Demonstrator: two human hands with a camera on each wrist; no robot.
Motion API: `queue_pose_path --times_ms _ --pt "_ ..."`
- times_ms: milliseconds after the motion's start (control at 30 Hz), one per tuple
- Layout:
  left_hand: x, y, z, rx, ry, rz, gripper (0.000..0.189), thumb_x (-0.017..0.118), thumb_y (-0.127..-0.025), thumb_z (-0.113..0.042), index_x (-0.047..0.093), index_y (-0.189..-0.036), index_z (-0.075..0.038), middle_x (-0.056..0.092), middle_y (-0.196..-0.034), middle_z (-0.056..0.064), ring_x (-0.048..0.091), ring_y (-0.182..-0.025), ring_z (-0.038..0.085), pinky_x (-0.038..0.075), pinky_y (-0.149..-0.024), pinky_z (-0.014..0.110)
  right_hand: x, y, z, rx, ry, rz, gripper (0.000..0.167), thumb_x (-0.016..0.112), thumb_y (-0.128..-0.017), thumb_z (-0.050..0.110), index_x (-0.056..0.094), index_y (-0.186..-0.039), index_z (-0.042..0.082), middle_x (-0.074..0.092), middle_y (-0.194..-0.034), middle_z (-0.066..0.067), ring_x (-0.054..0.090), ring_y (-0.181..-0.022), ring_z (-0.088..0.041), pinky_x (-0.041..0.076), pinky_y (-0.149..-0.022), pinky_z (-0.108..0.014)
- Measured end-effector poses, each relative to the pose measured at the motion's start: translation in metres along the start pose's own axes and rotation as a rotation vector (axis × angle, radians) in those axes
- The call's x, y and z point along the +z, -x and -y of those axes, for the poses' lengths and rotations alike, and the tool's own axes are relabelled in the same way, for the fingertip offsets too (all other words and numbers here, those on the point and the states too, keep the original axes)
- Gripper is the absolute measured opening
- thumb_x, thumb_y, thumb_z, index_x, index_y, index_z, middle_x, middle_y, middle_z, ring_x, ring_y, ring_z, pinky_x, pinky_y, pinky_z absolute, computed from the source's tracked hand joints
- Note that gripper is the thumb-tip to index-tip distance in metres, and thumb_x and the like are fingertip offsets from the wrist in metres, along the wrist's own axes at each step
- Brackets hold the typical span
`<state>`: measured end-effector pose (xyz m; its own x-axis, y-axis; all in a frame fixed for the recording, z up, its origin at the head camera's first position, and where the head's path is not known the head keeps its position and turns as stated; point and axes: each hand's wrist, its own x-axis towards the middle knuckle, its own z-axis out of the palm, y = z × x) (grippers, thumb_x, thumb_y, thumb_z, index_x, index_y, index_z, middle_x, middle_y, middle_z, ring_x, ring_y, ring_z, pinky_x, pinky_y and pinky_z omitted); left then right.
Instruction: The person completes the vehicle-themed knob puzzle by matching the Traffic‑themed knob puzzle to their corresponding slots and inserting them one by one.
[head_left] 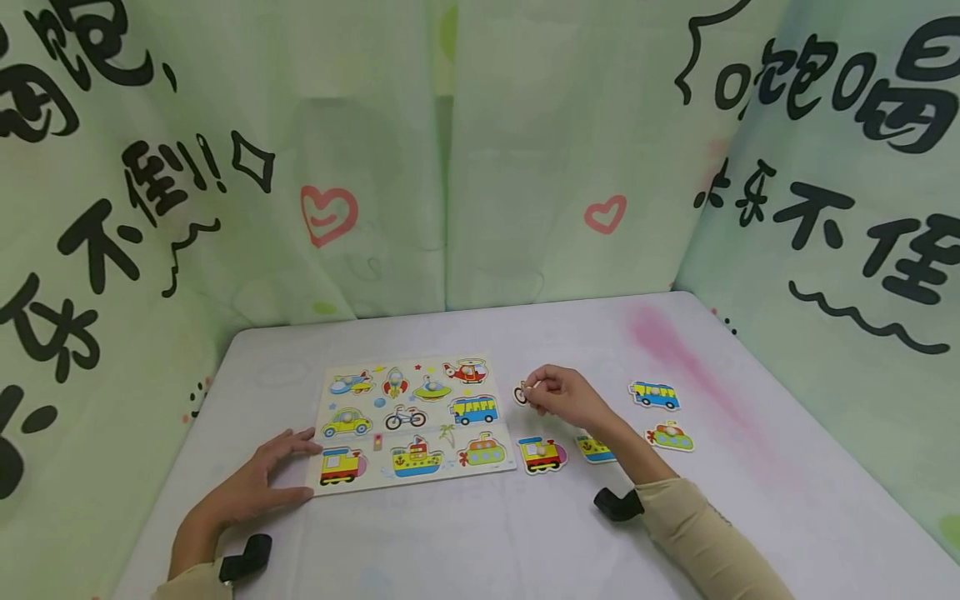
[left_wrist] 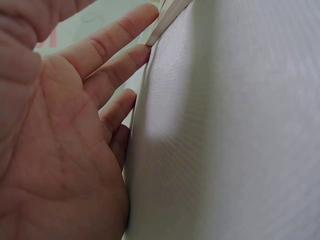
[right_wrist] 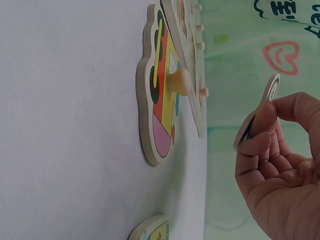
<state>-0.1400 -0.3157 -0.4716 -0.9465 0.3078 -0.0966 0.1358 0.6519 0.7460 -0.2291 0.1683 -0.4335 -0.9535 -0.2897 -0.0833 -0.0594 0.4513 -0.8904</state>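
Observation:
A puzzle board with vehicle pictures lies on the table. My left hand rests at its left side, fingers extended; the fingertips meet the board's edge in the left wrist view. Just past the board's right edge, my right hand pinches a small wooden bicycle piece between thumb and fingers. In the right wrist view that piece is tilted up off the table, partly covered by the fingers. Below this hand lies a train piece with a wooden knob.
A ship piece lies partly behind the right forearm. Farther right are a bus piece and a submarine piece. Several knobs stand up from the board in the right wrist view. Green curtains enclose the white table.

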Motion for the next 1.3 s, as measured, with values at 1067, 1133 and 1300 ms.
queue_pose_path --times_ms 1067,1133,1300 --pt "0.0 0.004 -0.001 0.012 0.01 0.002 0.053 0.086 -0.08 -0.023 0.063 -0.128 -0.013 0.039 -0.159 0.023 0.013 -0.149 0.056 0.011 -0.111 0.081 0.058 -0.015 0.028 -0.137 -0.097 0.165 0.018 0.065 -0.1 0.018 0.062 -0.107 0.002 0.068 -0.082 -0.017 0.061 -0.073 -0.02 0.054 -0.073 -0.035" --pt "0.0 0.003 0.0 0.013 0.008 0.003 0.054 0.086 -0.081 -0.023 0.063 -0.128 -0.013 0.038 -0.159 0.023 0.013 -0.149 0.056 0.012 -0.111 0.08 0.061 -0.016 0.031 -0.15 -0.095 0.174 0.017 0.065 -0.099 0.016 0.062 -0.106 0.002 0.067 -0.082 -0.02 0.061 -0.072 -0.023 0.054 -0.073 -0.036" --pt "-0.001 0.0 0.0 0.001 -0.011 0.009 0.054 0.085 -0.082 -0.025 0.062 -0.13 -0.014 0.037 -0.161 0.021 0.013 -0.149 0.055 0.013 -0.111 0.08 0.067 -0.019 0.037 -0.158 -0.084 0.19 0.015 0.065 -0.099 0.016 0.063 -0.106 0.002 0.067 -0.084 -0.024 0.062 -0.074 -0.027 0.054 -0.072 -0.036"
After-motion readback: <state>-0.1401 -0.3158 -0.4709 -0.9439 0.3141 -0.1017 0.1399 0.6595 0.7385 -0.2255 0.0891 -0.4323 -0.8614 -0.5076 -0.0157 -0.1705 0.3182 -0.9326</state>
